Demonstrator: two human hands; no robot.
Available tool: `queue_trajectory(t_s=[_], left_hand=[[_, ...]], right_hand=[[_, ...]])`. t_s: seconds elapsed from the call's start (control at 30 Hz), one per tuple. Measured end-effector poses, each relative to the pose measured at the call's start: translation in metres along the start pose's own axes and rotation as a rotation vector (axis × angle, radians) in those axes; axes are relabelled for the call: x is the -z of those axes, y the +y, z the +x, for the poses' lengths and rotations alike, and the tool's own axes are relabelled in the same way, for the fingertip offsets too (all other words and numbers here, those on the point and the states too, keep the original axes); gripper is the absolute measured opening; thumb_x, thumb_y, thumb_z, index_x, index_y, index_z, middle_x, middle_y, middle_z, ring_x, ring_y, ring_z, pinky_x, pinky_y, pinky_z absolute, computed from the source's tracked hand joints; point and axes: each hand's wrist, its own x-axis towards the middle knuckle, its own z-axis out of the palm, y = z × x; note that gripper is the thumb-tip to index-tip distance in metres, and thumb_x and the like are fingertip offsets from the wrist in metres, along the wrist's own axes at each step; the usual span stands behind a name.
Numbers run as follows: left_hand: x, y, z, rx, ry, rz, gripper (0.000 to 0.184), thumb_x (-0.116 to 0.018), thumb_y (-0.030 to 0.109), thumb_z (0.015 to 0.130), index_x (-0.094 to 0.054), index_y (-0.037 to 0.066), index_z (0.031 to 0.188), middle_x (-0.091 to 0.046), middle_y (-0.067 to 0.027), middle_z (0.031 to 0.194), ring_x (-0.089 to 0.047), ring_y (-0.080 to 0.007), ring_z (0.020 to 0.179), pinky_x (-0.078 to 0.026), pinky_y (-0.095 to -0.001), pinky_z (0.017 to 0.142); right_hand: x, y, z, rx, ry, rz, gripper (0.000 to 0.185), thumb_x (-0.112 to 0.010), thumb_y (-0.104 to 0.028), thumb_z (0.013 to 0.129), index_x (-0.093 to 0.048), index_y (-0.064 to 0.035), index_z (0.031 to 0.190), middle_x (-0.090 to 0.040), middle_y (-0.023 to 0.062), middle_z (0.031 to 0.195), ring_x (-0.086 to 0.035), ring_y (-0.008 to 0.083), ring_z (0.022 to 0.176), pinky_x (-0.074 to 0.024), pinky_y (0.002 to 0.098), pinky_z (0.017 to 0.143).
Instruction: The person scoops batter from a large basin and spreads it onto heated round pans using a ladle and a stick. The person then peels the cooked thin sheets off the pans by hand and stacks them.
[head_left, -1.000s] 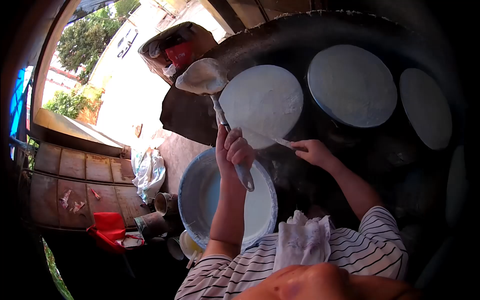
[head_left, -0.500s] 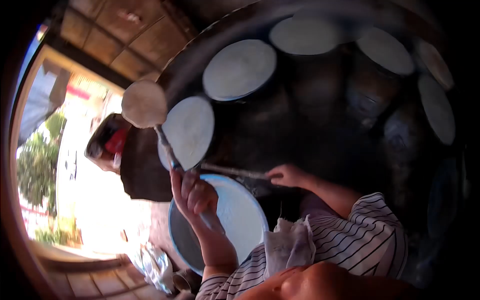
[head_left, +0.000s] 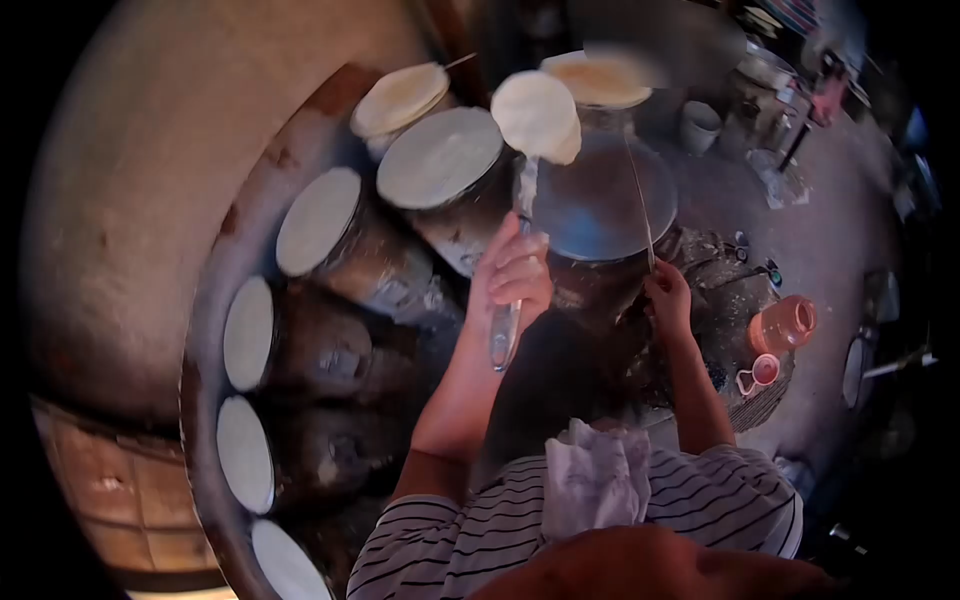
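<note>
My left hand (head_left: pixel 518 275) is wrapped round the handle of a ladle (head_left: pixel 535 112), whose round head is coated in pale batter and held up in front of me. Between finger and thumb of my right hand (head_left: pixel 668 292) is a long thin stick (head_left: pixel 641 195) pointing away from me. Beyond the hands lies a dark round griddle (head_left: pixel 600 200) with no pale layer on it. To its left, a griddle covered in white batter (head_left: pixel 440 158) stands close to the ladle. A browner round sheet (head_left: pixel 598 78) lies at the far side, partly blurred.
More white-covered griddles (head_left: pixel 248 333) curve down the left along a raised rim (head_left: pixel 205 400). At the far left is a stack of flat rounds (head_left: pixel 400 100). An orange jar (head_left: pixel 782 326) and a pink cup (head_left: pixel 765 370) stand on the right, with a grey bucket (head_left: pixel 700 127) farther back.
The view has swung round to the right, from the doorway and white tub to the griddles and jar. Both hands keep their hold; the stick now points away from me, by the bare griddle.
</note>
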Motion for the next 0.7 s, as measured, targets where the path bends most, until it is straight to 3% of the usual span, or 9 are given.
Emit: queue_trajectory(t_s=[0.13,0.23,0.27,0.37,0.4,0.47,0.53,0.63,0.7], left_hand=[[0.072,0.038,0.123,0.01,0.351,-0.101,0.041,-0.045,0.03,0.098,-0.037,0.009,0.063,-0.029,0.0035,0.047,-0.035,-0.0075,0.037,-0.034,-0.0235,0.036],[0.136,0.067,0.182,0.07,0.482,0.089,0.04,-0.048,0.03,0.098,-0.038,0.01,0.064,-0.031,0.0037,0.048,-0.033,-0.0059,0.037,-0.031,-0.0212,0.035],[0.148,0.069,0.197,0.022,0.656,0.318,0.041,-0.05,0.03,0.097,-0.036,0.011,0.063,-0.029,0.0045,0.046,-0.032,-0.0043,0.037,-0.03,-0.0192,0.034],[0.171,0.077,0.216,-0.017,0.828,0.604,0.033,-0.051,0.03,0.096,-0.044,0.008,0.073,-0.033,0.0043,0.052,-0.032,-0.0031,0.039,-0.028,-0.0171,0.034],[0.163,0.066,0.223,-0.092,0.897,0.818,0.018,-0.051,0.029,0.097,-0.052,0.012,0.103,-0.038,0.0037,0.061,-0.033,-0.0022,0.04,-0.029,-0.0161,0.034],[0.164,0.079,0.231,-0.04,0.905,1.0,0.027,-0.05,0.026,0.097,-0.045,0.022,0.123,-0.04,0.003,0.065,-0.034,-0.0019,0.041,-0.029,-0.0158,0.035],[0.164,0.105,0.235,0.046,0.906,1.171,0.049,-0.05,0.019,0.096,-0.033,0.029,0.141,-0.04,0.0018,0.065,-0.035,-0.0032,0.042,-0.031,-0.0174,0.037],[0.157,0.143,0.237,0.198,0.86,1.571,0.054,-0.05,0.016,0.095,-0.03,0.028,0.143,-0.041,0.0009,0.063,-0.036,-0.0052,0.041,-0.032,-0.0202,0.036],[0.173,0.172,0.237,0.19,0.796,1.747,0.056,-0.052,0.013,0.093,-0.032,0.025,0.143,-0.042,0.0006,0.061,-0.036,-0.0077,0.039,-0.033,-0.0246,0.034]], right_hand=[[0.037,0.032,0.036,-0.058,0.244,0.081,0.035,-0.056,0.001,0.079,-0.06,-0.0035,0.114,-0.059,0.0041,0.086,-0.057,0.0118,0.068,-0.0482,0.0254,0.056],[0.04,0.092,0.064,0.048,0.368,-0.118,0.033,-0.059,0.002,0.075,-0.063,-0.0012,0.108,-0.06,0.0093,0.09,-0.06,0.0148,0.068,-0.0488,0.0268,0.061],[0.036,0.098,0.06,0.081,0.382,-0.09,0.032,-0.058,0.003,0.078,-0.062,-0.0016,0.109,-0.058,0.0038,0.088,-0.056,0.0091,0.064,-0.0477,0.0247,0.055],[0.026,0.083,0.048,0.12,0.431,-0.189,0.036,-0.061,0.002,0.072,-0.062,-0.0021,0.108,-0.059,0.0089,0.091,-0.059,0.0151,0.074,-0.0484,0.0297,0.067],[0.022,0.07,0.053,0.106,0.43,-0.17,0.038,-0.06,0.003,0.071,-0.062,-0.0005,0.108,-0.058,0.0109,0.095,-0.058,0.019,0.082,-0.0478,0.0302,0.072],[0.009,0.062,0.08,0.124,0.453,-0.165,0.042,-0.059,0.005,0.068,-0.06,0.0007,0.11,-0.056,0.0138,0.102,-0.056,0.0268,0.093,-0.0465,0.0328,0.081],[0.002,0.051,0.08,0.192,0.525,-0.35,0.043,-0.058,0.006,0.068,-0.06,0.0006,0.111,-0.056,0.0139,0.103,-0.054,0.0294,0.096,-0.0461,0.0344,0.083],[-0.028,0.057,0.066,0.143,0.564,-0.511,0.041,-0.057,0.007,0.07,-0.061,-0.0013,0.109,-0.055,0.0147,0.105,-0.052,0.0333,0.1,-0.0458,0.0379,0.084],[-0.054,0.047,0.079,0.166,0.572,-0.612,0.038,-0.054,0.005,0.072,-0.061,-0.0024,0.109,-0.055,0.0153,0.105,-0.052,0.0335,0.1,-0.0462,0.0385,0.083]])
